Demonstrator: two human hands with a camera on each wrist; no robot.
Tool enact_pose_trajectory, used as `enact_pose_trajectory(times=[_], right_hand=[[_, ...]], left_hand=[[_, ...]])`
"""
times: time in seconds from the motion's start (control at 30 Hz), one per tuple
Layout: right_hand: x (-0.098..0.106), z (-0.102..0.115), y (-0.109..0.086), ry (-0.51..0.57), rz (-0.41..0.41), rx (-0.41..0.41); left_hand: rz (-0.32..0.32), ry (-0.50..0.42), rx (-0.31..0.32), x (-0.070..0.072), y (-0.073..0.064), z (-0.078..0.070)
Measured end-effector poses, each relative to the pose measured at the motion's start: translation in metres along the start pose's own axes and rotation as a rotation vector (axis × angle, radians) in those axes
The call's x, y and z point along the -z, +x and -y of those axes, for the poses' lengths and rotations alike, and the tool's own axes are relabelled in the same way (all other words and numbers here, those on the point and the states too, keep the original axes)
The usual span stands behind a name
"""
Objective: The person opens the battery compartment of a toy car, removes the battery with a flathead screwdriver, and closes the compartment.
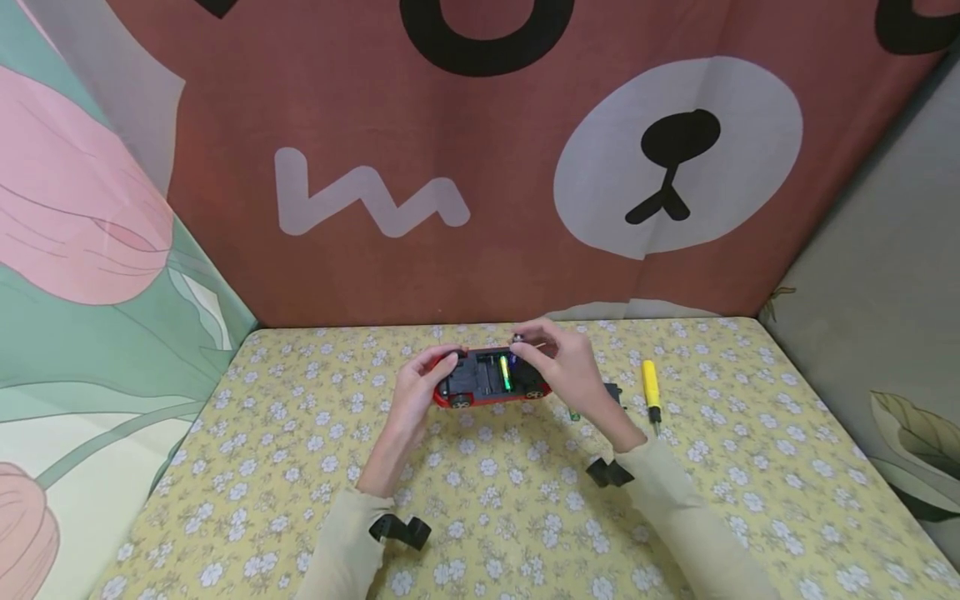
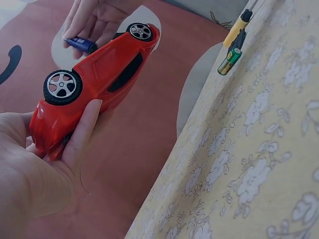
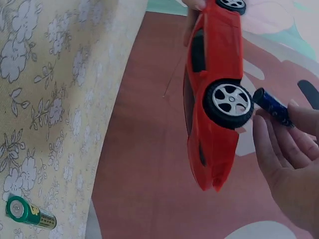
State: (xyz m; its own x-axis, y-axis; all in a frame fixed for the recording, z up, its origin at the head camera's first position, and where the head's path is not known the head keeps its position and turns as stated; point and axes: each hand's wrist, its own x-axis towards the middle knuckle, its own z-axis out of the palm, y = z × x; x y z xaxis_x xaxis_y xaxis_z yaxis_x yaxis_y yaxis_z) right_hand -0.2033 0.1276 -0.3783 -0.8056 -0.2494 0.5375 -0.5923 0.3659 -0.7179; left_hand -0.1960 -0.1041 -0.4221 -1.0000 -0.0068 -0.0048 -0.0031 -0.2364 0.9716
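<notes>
A red toy car (image 1: 491, 402) is held with its black underside facing up. My left hand (image 1: 415, 383) grips one end of it, with the thumb along the edge in the head view. In the underside a battery bay lies uncovered, and a shiny green battery (image 1: 505, 373) sits in it. My right hand (image 1: 558, 362) pinches a dark blue battery (image 3: 273, 106) between thumb and fingers, just beside the car's other end. In the left wrist view the blue battery (image 2: 81, 45) appears close to the car body, near its wheels.
On the flowered tablecloth (image 1: 487, 500) lies a green battery (image 2: 230, 61), partly hidden by my right arm in the head view. Near it is a small dark piece (image 1: 614, 392). A screwdriver (image 1: 650, 383) with a yellow handle lies further right. A brown printed cloth (image 1: 375, 275) hangs behind.
</notes>
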Motion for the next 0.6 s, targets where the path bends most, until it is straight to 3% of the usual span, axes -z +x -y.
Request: enact_pose_trajectory(times=[0.6], right_hand=[[0.023,-0.021,-0.003,0.227,-0.102,-0.26]], left_hand=[[0.006,0.008,0.02,0.002,-0.001,-0.001]])
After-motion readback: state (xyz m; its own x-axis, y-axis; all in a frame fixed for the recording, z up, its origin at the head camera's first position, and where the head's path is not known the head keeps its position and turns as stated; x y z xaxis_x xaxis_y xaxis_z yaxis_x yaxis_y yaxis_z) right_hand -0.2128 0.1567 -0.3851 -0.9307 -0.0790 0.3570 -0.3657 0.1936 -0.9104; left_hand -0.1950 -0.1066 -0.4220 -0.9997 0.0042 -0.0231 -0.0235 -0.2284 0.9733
